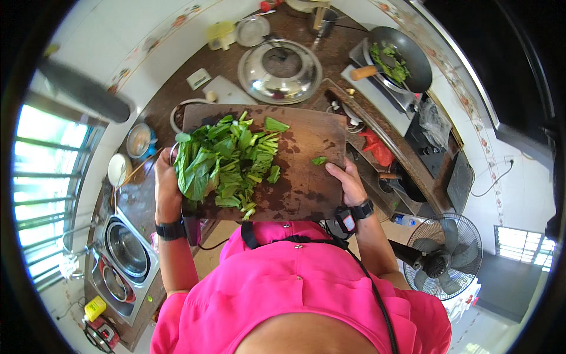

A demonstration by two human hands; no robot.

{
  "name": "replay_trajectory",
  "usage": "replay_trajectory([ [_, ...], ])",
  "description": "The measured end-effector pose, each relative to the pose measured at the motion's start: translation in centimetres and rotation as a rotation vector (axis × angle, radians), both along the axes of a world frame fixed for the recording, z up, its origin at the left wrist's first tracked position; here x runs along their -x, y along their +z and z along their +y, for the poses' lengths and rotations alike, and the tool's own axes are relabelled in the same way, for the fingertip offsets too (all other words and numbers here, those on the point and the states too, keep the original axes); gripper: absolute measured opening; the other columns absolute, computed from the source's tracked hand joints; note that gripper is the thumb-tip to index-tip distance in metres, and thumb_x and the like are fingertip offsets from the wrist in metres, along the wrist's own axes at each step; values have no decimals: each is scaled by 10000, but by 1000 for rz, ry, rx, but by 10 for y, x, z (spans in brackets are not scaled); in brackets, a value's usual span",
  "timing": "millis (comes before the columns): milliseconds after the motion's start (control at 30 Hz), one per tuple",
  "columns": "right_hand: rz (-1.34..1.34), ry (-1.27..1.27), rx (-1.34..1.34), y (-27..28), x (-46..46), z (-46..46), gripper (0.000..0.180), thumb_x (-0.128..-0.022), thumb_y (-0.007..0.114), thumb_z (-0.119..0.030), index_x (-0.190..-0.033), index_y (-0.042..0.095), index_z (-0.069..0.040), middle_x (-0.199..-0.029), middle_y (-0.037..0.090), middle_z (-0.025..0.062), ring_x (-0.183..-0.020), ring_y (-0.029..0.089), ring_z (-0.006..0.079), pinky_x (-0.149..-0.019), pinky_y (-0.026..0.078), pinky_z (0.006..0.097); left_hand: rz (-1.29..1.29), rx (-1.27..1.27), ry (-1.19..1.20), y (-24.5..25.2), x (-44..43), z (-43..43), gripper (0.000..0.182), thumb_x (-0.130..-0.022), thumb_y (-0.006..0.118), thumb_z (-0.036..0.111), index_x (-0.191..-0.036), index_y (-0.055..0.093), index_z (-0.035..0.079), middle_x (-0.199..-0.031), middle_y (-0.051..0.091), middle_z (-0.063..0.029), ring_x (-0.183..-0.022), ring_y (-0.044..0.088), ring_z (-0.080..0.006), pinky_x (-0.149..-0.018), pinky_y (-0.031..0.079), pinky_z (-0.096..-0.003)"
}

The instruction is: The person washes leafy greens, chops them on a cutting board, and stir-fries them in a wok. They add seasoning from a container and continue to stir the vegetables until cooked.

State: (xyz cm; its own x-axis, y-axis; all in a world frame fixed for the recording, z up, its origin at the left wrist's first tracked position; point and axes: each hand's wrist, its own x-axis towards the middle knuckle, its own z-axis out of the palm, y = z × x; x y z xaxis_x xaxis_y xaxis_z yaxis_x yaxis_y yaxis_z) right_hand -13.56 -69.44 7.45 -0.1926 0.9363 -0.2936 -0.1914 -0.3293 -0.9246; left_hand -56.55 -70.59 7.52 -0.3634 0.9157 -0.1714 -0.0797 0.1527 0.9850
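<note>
A wooden cutting board (305,190) is held level in front of my body, gripped at both short sides. On its left half lies a heap of cut leafy greens (234,155); a small leaf piece (319,160) rests near the right edge. My left hand (167,177) holds the left edge beside a metal ring, its fingers partly hidden by the leaves. With the thumb on top, my right hand (348,181) grips the right edge. More greens (391,66) are in a dark wok (418,62) at the upper right.
Beyond the board, a domed metal lid (280,73) sits on the stone countertop (185,79). A double sink (143,265) with metal basins is at the lower left. Below the counter at right is a red plastic bag (378,148). A black fan (442,256) stands right of my body.
</note>
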Motion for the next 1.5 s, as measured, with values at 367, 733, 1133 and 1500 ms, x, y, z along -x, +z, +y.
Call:
replay_trajectory([
  [367, 172, -322, -94, 37, -370, 59, 682, -890, 716, -77, -1479, 388, 25, -1430, 544, 138, -1304, 531, 253, -1125, 392, 393, 62, 0, -458, 35, -401, 271, 122, -940, 685, 92, -1011, 670, -6, -877, 652, -2, -773, 577, -78, -688, 484, -248],
  [733, 166, -686, -146, 71, -510, 160, 689, -853, 777, -174, -1423, 436, 9, -1342, 599, 150, -1179, 619, 275, -1006, 510, 407, -169, 160, -887, 59, -641, 512, 170, -929, 679, 66, -1057, 671, -44, -918, 702, -81, -795, 672, -142, -688, 550, -290],
  [1133, -7, -1043, -225, 181, -519, 374, 510, -814, 695, -79, -1289, 545, 33, -1211, 654, 138, -1065, 652, 243, -962, 524, 378, -368, 284, -1192, 27, -777, 780, 263, -974, 678, 226, -953, 696, -36, -919, 693, -95, -782, 672, -160, -638, 528, -320],
  [1500, -149, -1021, -145, 200, -556, 477, 428, -827, 671, 14, -1237, 551, 45, -1155, 662, 146, -1017, 650, 252, -924, 528, 366, 491, -704, -1151, 85, -811, 751, 653, -1062, 427, 488, -1584, 311, 113, -1649, 223, -221, -1547, 157, -371, -1247, 155, -490],
])
